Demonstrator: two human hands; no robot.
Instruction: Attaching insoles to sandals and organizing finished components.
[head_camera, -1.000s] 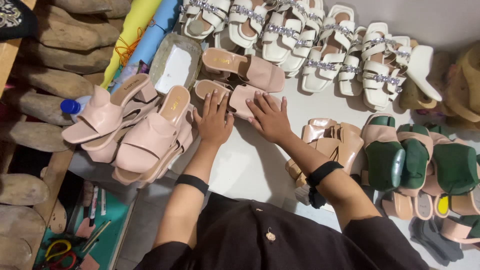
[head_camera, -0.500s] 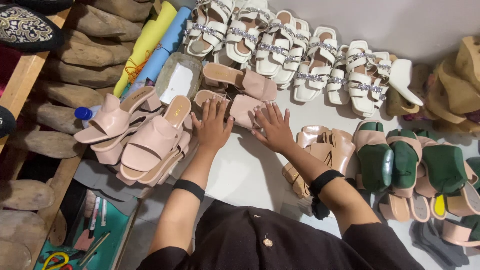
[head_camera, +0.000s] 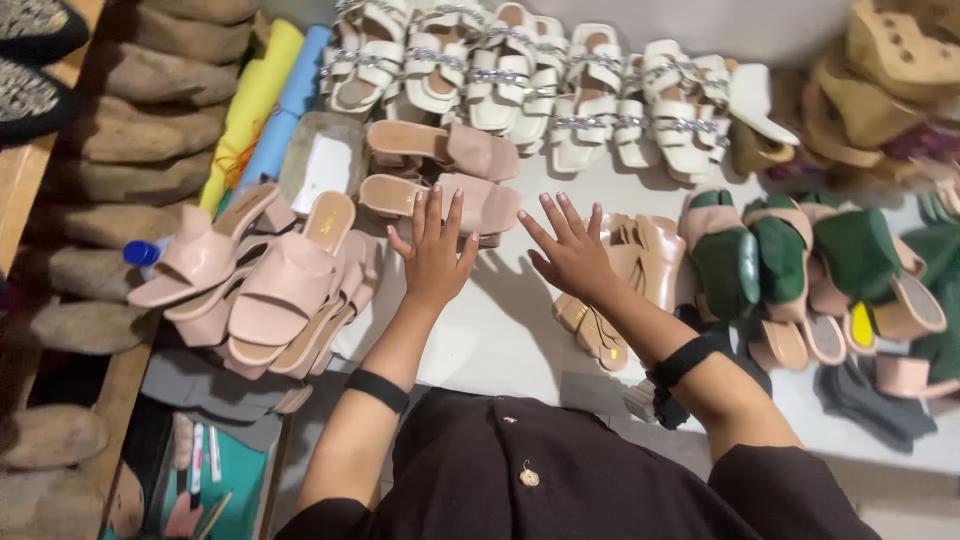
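Both hands, left hand and right hand, hover open-fingered, gripping nothing; a careless sweep could knock the pink block-heel sandal just ahead off the tabletop.

Both open hands hover over pink sandals.

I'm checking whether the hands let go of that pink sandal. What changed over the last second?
Both hands, left hand and right hand, lifted off the near pink sandal and drew back toward the person, fingers spread, holding nothing. The sandal and the pink pile stayed put.
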